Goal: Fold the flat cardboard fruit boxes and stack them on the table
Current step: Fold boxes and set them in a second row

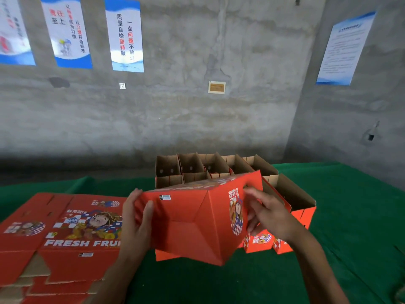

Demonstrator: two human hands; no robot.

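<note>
A red cardboard fruit box (197, 220) is held tilted above the green table (350, 216), its folded bottom facing me. My left hand (137, 220) grips its left side, thumb on the front panel and fingers over the edge. My right hand (267, 212) holds the right printed side, fingers curled round that edge. A pile of flat red boxes (59, 233) printed "FRESH FRUIT" lies on the table at the left. Several folded boxes (217, 165) stand open-topped behind the held one, brown insides showing.
A grey concrete wall (219, 117) with posters rises just behind the table. More folded boxes (293, 194) stand at the right of the group, under my right hand. Green cloth lies in front and to the right.
</note>
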